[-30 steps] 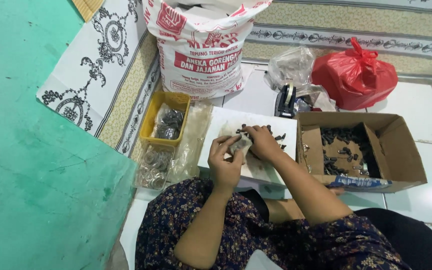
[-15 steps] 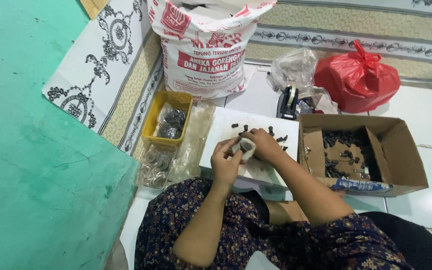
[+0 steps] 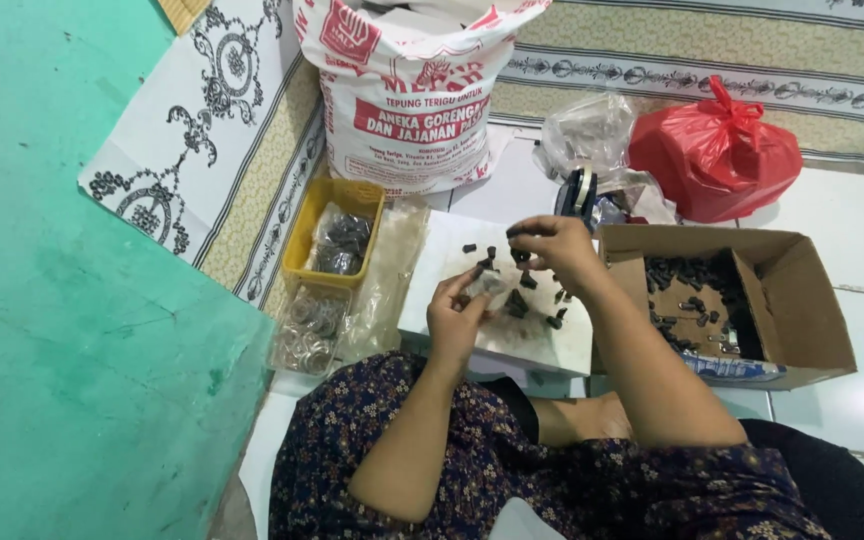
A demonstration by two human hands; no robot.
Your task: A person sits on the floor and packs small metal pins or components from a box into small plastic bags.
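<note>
My left hand (image 3: 460, 312) holds a small clear plastic bag (image 3: 490, 285) above a white board (image 3: 542, 340) that lies across my lap. My right hand (image 3: 552, 250) hovers just right of the bag, its fingertips pinched on a small dark part (image 3: 518, 256). Several more small dark parts (image 3: 524, 300) lie scattered on the board beneath both hands.
An open cardboard box (image 3: 802, 300) with dark parts sits at right. A yellow tray (image 3: 304, 245) of filled bags and clear bags of metal rings (image 3: 307, 330) lie at left. A big printed sack (image 3: 407, 95), a red plastic bag (image 3: 717, 150) and a clear bag (image 3: 587, 130) stand behind.
My right hand has lifted off the little bag with a dark part in its fingertips. The left hand still holds the bag in the same spot.
</note>
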